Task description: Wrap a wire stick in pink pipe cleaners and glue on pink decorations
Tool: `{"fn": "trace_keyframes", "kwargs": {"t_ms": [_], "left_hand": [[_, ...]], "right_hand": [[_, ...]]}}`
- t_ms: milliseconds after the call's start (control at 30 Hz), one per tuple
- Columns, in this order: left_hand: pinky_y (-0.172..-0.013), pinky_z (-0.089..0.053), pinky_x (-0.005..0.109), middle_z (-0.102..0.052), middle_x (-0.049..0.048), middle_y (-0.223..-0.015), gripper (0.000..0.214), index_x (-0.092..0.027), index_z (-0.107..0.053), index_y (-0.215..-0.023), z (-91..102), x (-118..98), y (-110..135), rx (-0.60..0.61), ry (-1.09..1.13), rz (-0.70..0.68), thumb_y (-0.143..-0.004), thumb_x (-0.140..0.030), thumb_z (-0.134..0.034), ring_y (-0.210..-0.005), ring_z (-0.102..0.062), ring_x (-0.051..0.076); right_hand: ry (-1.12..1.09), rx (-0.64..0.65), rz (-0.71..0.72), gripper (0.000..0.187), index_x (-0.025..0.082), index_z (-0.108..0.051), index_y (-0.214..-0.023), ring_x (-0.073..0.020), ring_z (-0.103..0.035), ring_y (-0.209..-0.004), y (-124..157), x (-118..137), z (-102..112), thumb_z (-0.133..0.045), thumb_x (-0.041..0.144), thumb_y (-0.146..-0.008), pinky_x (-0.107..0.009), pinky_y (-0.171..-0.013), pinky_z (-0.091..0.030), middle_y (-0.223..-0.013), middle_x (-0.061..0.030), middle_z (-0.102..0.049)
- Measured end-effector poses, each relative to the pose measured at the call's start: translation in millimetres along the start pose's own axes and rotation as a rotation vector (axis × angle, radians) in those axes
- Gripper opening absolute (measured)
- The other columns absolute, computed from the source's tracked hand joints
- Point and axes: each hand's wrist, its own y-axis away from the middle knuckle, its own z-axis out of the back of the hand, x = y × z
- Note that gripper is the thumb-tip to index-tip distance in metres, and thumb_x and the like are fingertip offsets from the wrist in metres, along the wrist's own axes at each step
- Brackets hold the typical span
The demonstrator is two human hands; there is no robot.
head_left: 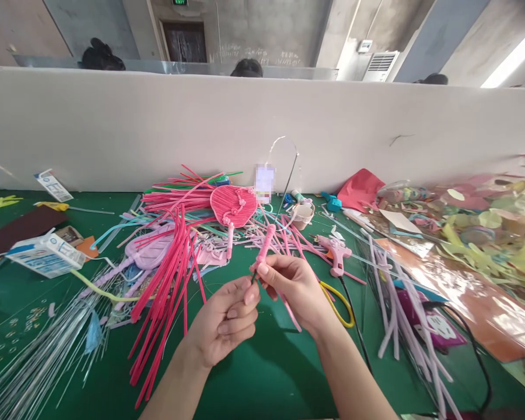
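Centre stage, above the smooth green tabletop (280,379), two bare hands meet nearly fingertip to fingertip! The left hand (227,321) pinches narrowly on the dark lower end of a thin straight rod (287,184), and the right hand (295,286) has thumb and forefinger squeezed around the foot of a fuzzy pale-pink wrapped sleeve (266,242). That sleeve sits tilted in the middle, upper end leaning away, and the rod seems to run on out of its top. Below the right palm dangles a loose strip of fuzzy pink stem (291,315) (whether it joins the sleeve, the fingers hide).

This looks like winding work, and the craft, I'd judge, is in the division of labour: left pinch steady, rolling the rod in small turns, right thumb pressing each coil snug against the last. Even tension matters; slack would leave gaps, while a hard tug could drag the sleeve along the rod. Keep that loose strip clear of the wrist, folks!

Just right, the pink plastic glue gun (340,256) lies within easy reach, should the end need fixing, and the yellow loop-shaped handle (347,309) rests near the right forearm; mind the elbow there.
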Motion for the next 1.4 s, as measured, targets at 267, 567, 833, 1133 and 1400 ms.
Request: {"fn": "trace_keyframes", "kwargs": {"t_ms": [267, 567, 833, 1133, 1400], "left_hand": [[-0.055, -0.04, 0.025, -0.059, 0.0032, -0.07, 0.013, -0.021, -0.061, -0.088, -5.6, 21.3, -10.2, -0.55, -0.968, -0.469, -0.091, -0.032, -0.056, -0.06, -0.057, 0.017], [-0.038, -0.024, 0.019, -0.037, -0.007, -0.049, 0.031, -0.02, -0.051, -0.071, 0.3, 12.3, -5.2, -0.295, -0.477, -0.175, -0.096, -0.039, -0.049, -0.035, -0.031, 0.007], [-0.033, -0.023, 0.017, -0.037, -0.0081, -0.051, 0.027, -0.02, -0.051, -0.075, 0.4, 11.8, -0.9, -0.188, -0.32, -0.072, -0.093, -0.041, -0.053, -0.032, -0.025, 0.006], [-0.042, -0.018, 0.022, -0.03, -0.0075, -0.052, 0.028, -0.022, -0.05, -0.07, -5.3, 22.2, -2.3, -0.501, -0.718, -0.259, -0.09, -0.04, -0.057, -0.04, -0.025, 0.009], [-0.031, -0.009, 0.017, -0.02, -0.0125, -0.05, 0.031, -0.021, -0.045, -0.071, 4.2, 6.8, 3.4, -0.038, -0.043, 0.056, -0.088, -0.044, -0.058, -0.033, -0.004, 0.004]], "right_hand": [[0.355, -0.366, 0.159, 0.029, 0.018, -0.068, -0.072, -0.0138, -0.054, -0.056, -1.2, -5.3, -10.2, -0.069, 0.046, -0.078, -0.026, -0.052, -0.044, -0.064, -0.0023, -0.064], [0.244, -0.247, 0.047, 0.035, 0.017, -0.071, -0.076, -0.012, -0.051, -0.051, -3.0, -6.0, -4.0, -0.073, 0.052, -0.074, -0.025, -0.047, -0.041, -0.061, -0.0007, -0.064], [0.164, -0.186, 0.036, 0.033, 0.017, -0.068, -0.068, -0.0088, -0.046, -0.047, -0.4, -0.5, -1.7, -0.077, 0.049, -0.07, -0.022, -0.045, -0.038, -0.056, 0.002, -0.059], [0.29, -0.333, 0.072, 0.033, 0.017, -0.072, -0.074, -0.0129, -0.053, -0.05, -0.7, -6.1, -13.2, -0.072, 0.05, -0.074, -0.025, -0.045, -0.042, -0.061, -0.0019, -0.066], [0.12, -0.111, 0.011, 0.035, 0.016, -0.071, -0.07, -0.0088, -0.048, -0.047, -3.9, 1.2, -0.5, -0.079, 0.05, -0.069, -0.022, -0.045, -0.04, -0.057, 0.0009, -0.061]]}}
